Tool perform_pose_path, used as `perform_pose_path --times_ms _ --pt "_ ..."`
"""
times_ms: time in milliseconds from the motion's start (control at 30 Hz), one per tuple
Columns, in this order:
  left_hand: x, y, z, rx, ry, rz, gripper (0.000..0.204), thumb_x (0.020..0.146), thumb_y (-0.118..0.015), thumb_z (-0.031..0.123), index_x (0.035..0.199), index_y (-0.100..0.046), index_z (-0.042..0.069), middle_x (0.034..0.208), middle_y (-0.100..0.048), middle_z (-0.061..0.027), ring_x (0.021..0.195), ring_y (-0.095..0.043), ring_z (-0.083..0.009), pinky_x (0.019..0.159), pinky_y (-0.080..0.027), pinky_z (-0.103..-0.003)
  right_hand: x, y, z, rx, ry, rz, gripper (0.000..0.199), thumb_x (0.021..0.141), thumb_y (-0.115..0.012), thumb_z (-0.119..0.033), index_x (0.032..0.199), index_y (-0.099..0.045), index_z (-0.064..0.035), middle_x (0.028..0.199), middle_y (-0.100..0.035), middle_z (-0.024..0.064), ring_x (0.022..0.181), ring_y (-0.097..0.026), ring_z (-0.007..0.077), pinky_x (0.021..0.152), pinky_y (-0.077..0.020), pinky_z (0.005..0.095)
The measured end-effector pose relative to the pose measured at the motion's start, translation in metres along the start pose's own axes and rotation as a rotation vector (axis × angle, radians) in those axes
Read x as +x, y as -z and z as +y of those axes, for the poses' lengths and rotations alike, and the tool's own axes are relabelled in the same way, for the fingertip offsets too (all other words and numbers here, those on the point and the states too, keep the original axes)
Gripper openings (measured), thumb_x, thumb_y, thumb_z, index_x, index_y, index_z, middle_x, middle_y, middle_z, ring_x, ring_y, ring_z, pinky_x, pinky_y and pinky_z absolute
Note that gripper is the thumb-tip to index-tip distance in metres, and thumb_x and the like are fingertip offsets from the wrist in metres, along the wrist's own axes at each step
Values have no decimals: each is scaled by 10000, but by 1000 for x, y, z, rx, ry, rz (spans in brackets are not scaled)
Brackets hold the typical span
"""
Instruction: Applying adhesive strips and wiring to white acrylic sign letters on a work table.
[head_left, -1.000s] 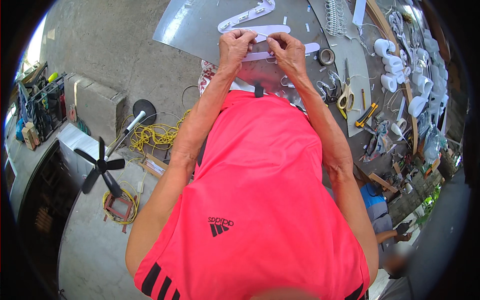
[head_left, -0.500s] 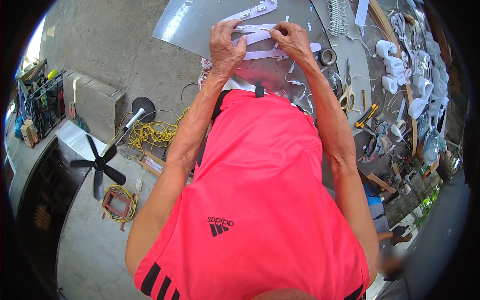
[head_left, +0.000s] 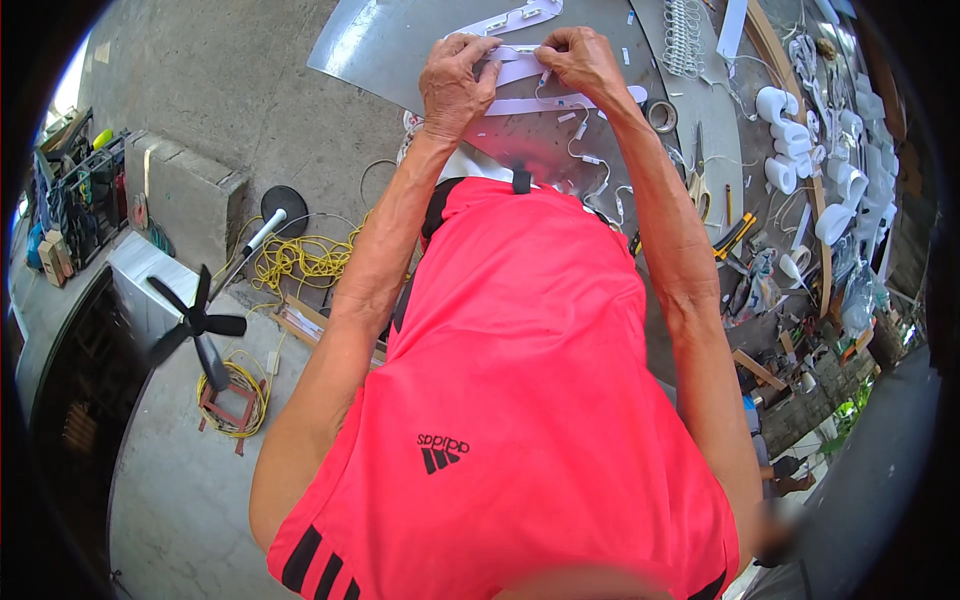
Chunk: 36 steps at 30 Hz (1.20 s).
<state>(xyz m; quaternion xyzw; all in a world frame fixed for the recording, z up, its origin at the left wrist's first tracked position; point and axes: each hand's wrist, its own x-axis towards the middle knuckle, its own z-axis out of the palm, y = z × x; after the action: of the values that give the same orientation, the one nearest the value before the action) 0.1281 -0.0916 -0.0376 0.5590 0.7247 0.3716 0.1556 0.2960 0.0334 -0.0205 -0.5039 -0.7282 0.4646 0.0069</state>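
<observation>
Two hands: both at the far edge of the metal sheet [head_left: 385, 45], pinching one white strip [head_left: 520, 68] between them.
Left hand [head_left: 455, 82]: fingers curled narrow over the left end of the white strip, thumb underneath.
Right hand [head_left: 580, 62]: fingertips closed on the right part of the same strip, wrist bent down.
White strip: flat, curved piece lifted just off the metal sheet, between the two hands.
Second strip [head_left: 575, 101]: long white band lying flat on the sheet just below the hands, its right end beside the tape roll [head_left: 661, 116].
Third strip [head_left: 510, 17]: white, with small tabs, at the sheet's far edge beyond the hands.
Small white tabs [head_left: 583, 131]: scattered on the sheet near the second strip, joined by thin wire.
Spring coil [head_left: 683, 35]: pale, on the sheet's right part, apart from the hands.
Scissors [head_left: 699, 182]: right of the right forearm, on the cluttered floor.
White curved pieces [head_left: 800, 165]: rows lying far right, with tools and scraps around them.
Containers: none clearly seen holding anything; racks at far left too small to tell.
Fan [head_left: 195, 325]: dark blades, standing at left, yellow cable [head_left: 300, 258] coiled beside its round base.
</observation>
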Motion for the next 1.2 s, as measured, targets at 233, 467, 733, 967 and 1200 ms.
perform_pose_path --times_ms 233,467,733,967,1200 --pt "1 -2 1 24 16 6 278 782 -771 156 1059 -765 170 952 -667 -29 899 -620 -223 777 -510 -333 -1 1 -2 -5 -46 -8 292 800 -691 -269 948 -780 -33 746 -727 152 714 -711 247 721 -555 372" --pt "1 -2 1 30 -2 9 272 784 -772 158 1056 -766 172 949 -661 -29 892 -613 -221 771 -508 -332 0 -2 3 -63 34 33 277 855 -693 -272 932 -766 -16 697 -701 86 587 -642 152 595 -518 321" --pt "1 -2 0 32 -1 6 269 790 -770 164 1058 -765 168 962 -659 -27 892 -611 -216 768 -509 -330 1 0 -2 -38 1 8 279 805 -684 -257 945 -782 -36 726 -723 143 699 -709 245 706 -555 368" --pt "0 -3 0 38 -3 9 252 793 -768 171 1045 -771 166 956 -655 -27 883 -609 -215 757 -510 -329 1 2 -3 -38 -25 -15 285 804 -685 -254 948 -780 -28 738 -724 154 700 -709 247 705 -556 367" --pt "-2 2 12 119 -64 59 322 784 -763 163 1105 -745 154 973 -660 -43 909 -634 -239 779 -528 -351 5 7 -12 -35 -109 -53 295 805 -699 -261 928 -770 -2 684 -697 141 633 -684 232 663 -548 367"
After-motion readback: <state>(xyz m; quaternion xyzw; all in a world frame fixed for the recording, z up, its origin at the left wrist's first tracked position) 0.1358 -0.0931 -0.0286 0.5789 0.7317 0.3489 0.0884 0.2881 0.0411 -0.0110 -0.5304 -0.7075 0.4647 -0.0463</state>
